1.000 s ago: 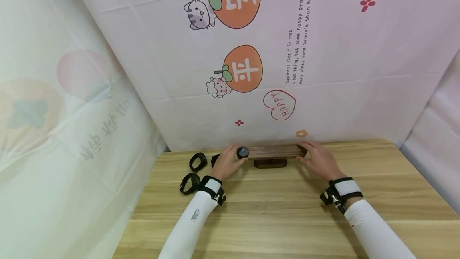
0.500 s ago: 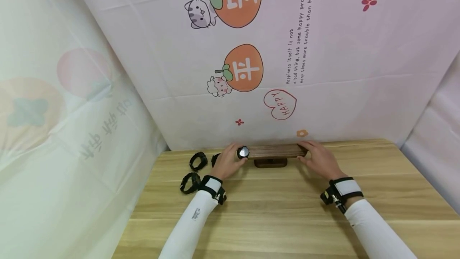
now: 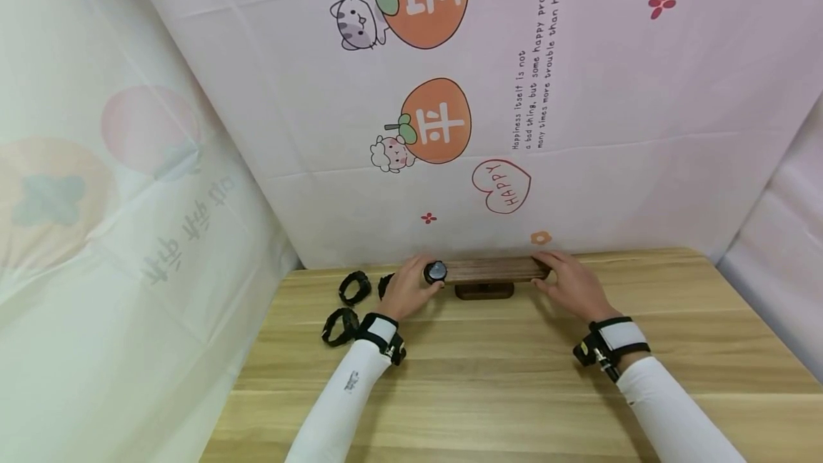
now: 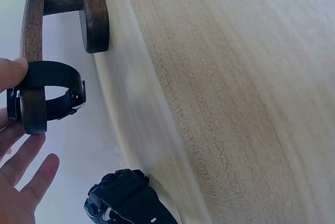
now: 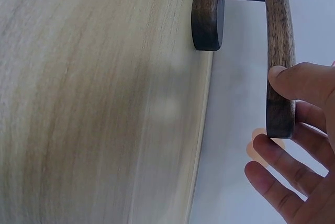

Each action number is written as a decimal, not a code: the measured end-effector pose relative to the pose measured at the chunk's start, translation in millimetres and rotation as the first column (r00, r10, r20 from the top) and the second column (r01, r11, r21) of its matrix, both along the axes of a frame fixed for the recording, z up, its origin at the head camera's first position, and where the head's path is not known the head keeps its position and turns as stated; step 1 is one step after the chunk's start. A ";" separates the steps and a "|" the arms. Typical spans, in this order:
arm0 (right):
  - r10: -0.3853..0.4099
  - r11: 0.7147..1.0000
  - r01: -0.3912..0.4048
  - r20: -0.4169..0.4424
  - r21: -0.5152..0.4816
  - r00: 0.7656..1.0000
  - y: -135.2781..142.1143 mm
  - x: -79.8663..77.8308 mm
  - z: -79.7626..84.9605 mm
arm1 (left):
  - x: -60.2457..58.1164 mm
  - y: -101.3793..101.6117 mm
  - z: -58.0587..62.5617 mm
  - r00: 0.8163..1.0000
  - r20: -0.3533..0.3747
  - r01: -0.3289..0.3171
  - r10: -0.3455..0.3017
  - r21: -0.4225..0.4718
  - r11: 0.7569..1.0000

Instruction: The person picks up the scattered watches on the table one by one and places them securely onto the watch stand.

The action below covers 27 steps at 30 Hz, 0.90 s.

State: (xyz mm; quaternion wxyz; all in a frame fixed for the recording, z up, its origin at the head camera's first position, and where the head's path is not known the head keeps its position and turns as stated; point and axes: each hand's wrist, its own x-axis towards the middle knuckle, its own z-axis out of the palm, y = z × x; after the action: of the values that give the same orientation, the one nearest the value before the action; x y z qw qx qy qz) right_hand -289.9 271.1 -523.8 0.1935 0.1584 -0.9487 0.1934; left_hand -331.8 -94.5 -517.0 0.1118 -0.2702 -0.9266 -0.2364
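A dark wooden T-shaped watch stand point(image 3: 491, 270) stands at the table's back edge, its bar level above an oblong base point(image 3: 484, 292). On the bar's left end hangs a black wristwatch point(image 3: 435, 271), its strap looped around the wood point(image 4: 52, 73). My left hand point(image 3: 405, 290) pinches the watch at the bar, thumb at the strap's edge and other fingers spread near the bar's end. With thumb and index finger, my right hand point(image 3: 574, 288) grips the bar's right end point(image 5: 280, 90); its remaining fingers extend past the tip.
Black watches lie left of my left hand: one farther back point(image 3: 355, 289), one nearer point(image 3: 340, 327), and one partly hidden behind the hand point(image 3: 385, 284). A printed white cloth point(image 3: 611, 184) hangs right behind the wooden table point(image 3: 489, 391); more cloth hangs at both sides.
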 end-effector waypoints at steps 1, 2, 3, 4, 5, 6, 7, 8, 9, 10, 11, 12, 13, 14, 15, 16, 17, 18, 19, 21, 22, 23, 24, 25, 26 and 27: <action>0.000 1.000 0.000 -0.002 0.000 1.000 -0.1 0.0 0.0 | 0.0 0.1 -0.2 1.000 -0.004 0.003 -0.003 0.003 1.000; 0.000 1.000 0.000 -0.003 0.001 1.000 -0.3 0.1 0.2 | -0.2 0.3 -0.5 1.000 -0.011 0.005 -0.005 0.002 1.000; 0.000 1.000 0.000 -0.001 0.001 1.000 -0.4 0.1 0.4 | -0.6 0.8 -0.9 1.000 -0.017 0.006 -0.006 0.003 1.000; 0.001 1.000 -0.001 -0.001 0.002 1.000 -0.6 0.1 0.5 | -1.0 1.4 -1.2 1.000 -0.024 0.009 -0.009 0.006 1.000; 0.001 1.000 -0.001 -0.001 0.001 1.000 -0.8 0.1 0.5 | -1.4 2.0 -1.6 1.000 -0.028 0.011 -0.011 0.008 1.000; 0.000 1.000 0.000 -0.002 -0.001 1.000 -0.9 0.1 0.7 | -1.7 2.4 -2.0 0.999 -0.033 0.013 -0.013 0.011 1.000; -0.001 1.000 0.001 -0.003 -0.003 1.000 -1.0 0.0 0.7 | -2.1 2.9 -2.4 0.999 -0.037 0.015 -0.015 0.012 1.000; -0.001 1.000 0.001 -0.003 -0.005 1.000 -1.2 0.1 0.7 | -2.5 3.4 -2.8 0.999 -0.042 0.017 -0.016 0.010 1.000; -0.001 1.000 0.001 -0.004 -0.007 1.000 -1.5 0.1 0.5 | -2.8 3.9 -3.1 0.999 -0.045 0.020 -0.019 0.010 1.000; -0.001 1.000 0.001 -0.003 -0.010 1.000 -1.7 0.1 0.5 | -2.9 4.4 -3.3 0.999 -0.047 0.023 -0.022 0.012 1.000; -0.002 1.000 0.002 -0.002 -0.013 1.000 -1.8 0.0 0.5 | -3.1 4.9 -3.6 0.999 -0.048 0.024 -0.023 0.012 1.000; -0.002 1.000 0.002 -0.001 -0.014 1.000 -2.0 0.0 0.4 | -3.2 5.4 -3.7 0.998 -0.049 0.027 -0.026 0.012 1.000; -0.001 1.000 0.001 0.000 -0.016 1.000 -2.2 0.2 0.1 | -3.3 5.9 -3.6 0.998 -0.049 0.027 -0.026 0.013 1.000; 0.000 1.000 0.000 0.002 -0.019 1.000 -2.4 0.3 -0.1 | -3.3 6.4 -3.7 0.998 -0.049 0.026 -0.026 0.010 1.000; 0.000 1.000 0.000 0.002 -0.020 1.000 -2.4 0.3 -0.1 | -3.4 6.8 -3.7 0.998 -0.050 0.028 -0.027 0.012 1.000; 0.000 1.000 0.001 0.003 -0.023 1.000 -2.3 0.3 -0.1 | -3.5 7.3 -3.8 0.998 -0.050 0.028 -0.027 0.013 1.000; 0.001 1.000 -0.001 0.003 -0.023 1.000 -2.3 0.4 -0.2 | -3.6 7.7 -3.8 0.998 -0.049 0.027 -0.026 0.012 1.000; 0.002 1.000 -0.002 0.004 -0.025 1.000 -2.3 0.5 -0.3 | -3.7 8.1 -3.8 0.999 -0.048 0.026 -0.025 0.012 1.000; 0.002 1.000 -0.002 0.005 -0.026 1.000 -2.2 0.6 -0.4 | -3.7 8.5 -3.7 0.999 -0.047 0.024 -0.023 0.011 1.000; 0.002 1.000 -0.001 0.007 -0.026 1.000 -1.8 0.5 -0.3 | -3.8 9.2 -3.5 0.999 -0.047 0.024 -0.023 0.012 1.000; 0.001 1.000 -0.001 0.008 -0.026 1.000 -1.7 0.5 -0.2 | -3.7 9.5 -3.3 0.999 -0.046 0.022 -0.022 0.012 1.000; 0.001 1.000 -0.001 0.007 -0.025 1.000 -1.6 0.7 -0.2 | -3.5 9.8 -3.0 0.999 -0.047 0.022 -0.022 0.011 1.000; 0.001 1.000 -0.001 0.008 -0.026 1.000 -1.5 0.8 -0.1 | -3.4 10.1 -2.8 0.999 -0.048 0.023 -0.022 0.010 1.000; 0.001 1.000 0.000 0.007 -0.026 1.000 -1.6 1.1 0.1 | -3.2 10.4 -2.5 0.998 -0.050 0.025 -0.024 0.009 1.000; 0.000 1.000 0.001 0.006 -0.027 1.000 -1.5 1.2 0.4 | -3.3 10.8 -2.7 0.998 -0.054 0.027 -0.027 0.008 1.000; 0.000 1.000 0.000 0.005 -0.028 1.000 -1.7 1.6 0.6 | -3.1 11.2 -2.5 0.998 -0.054 0.028 -0.028 0.009 1.000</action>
State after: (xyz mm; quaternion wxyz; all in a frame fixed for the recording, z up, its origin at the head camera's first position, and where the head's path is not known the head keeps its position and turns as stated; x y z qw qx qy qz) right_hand -288.3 269.3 -523.2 0.1935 0.1552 -0.9464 0.2069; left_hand -334.8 -83.3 -519.5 0.1347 -0.2888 -0.9182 -0.2351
